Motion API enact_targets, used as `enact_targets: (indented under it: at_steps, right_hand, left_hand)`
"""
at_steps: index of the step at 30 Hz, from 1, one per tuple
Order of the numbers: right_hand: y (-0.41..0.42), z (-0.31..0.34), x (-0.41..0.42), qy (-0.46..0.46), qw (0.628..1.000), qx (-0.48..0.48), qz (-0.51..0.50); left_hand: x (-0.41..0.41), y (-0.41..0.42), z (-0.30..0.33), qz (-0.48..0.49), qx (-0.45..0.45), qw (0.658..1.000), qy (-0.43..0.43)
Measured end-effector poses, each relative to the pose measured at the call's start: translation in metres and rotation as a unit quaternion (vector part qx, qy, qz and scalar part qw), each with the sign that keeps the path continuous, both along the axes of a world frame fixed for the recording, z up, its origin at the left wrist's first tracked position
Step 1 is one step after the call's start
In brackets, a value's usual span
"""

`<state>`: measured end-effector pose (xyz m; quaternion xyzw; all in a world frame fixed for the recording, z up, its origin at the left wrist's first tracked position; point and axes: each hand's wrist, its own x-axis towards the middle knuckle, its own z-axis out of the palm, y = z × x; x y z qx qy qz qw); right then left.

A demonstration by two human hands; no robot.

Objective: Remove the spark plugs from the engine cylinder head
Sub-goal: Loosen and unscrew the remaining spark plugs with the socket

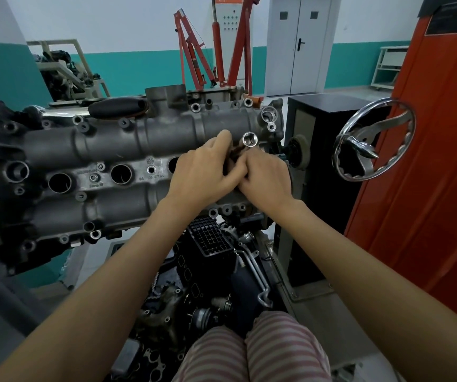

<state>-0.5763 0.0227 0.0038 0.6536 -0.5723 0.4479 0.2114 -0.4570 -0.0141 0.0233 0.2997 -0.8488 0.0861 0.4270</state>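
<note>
The grey cylinder head (111, 144) lies across the stand with a row of spark plug wells; two open wells (60, 183) (121, 174) show to the left, and a third (173, 164) is half hidden by my left hand. Both hands meet over the rightmost well. My left hand (205, 175) and my right hand (265, 177) curl round a socket tool whose shiny open end (250, 139) sticks up above my fingers. A dark, rusty part shows between the fingers; the well beneath is hidden.
A chrome handwheel (373, 139) on the engine stand sits to the right, beside a black box (321, 139) and an orange panel (428, 161). Loose engine parts (208, 271) lie below the head. A red engine crane (216, 45) stands behind.
</note>
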Motion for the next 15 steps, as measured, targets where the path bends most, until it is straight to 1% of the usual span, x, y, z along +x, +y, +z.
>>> enact_targets:
  at_steps: [5, 9, 15]
  right_hand:
    - [-0.0061, -0.0019, -0.0034, 0.020, 0.998, 0.063, -0.024]
    - [-0.0081, -0.0011, -0.0043, 0.017, 0.997, 0.065, -0.031]
    - [-0.0029, 0.0001, -0.0011, 0.006, 1.000, 0.025, -0.003]
  left_hand:
    - [-0.0012, -0.0029, -0.0015, 0.009, 0.004, 1.000, -0.008]
    - [0.0015, -0.0044, -0.0015, 0.006, 0.022, 1.000, 0.009]
    - [0.0013, -0.0003, 0.0008, -0.009, 0.017, 1.000, 0.010]
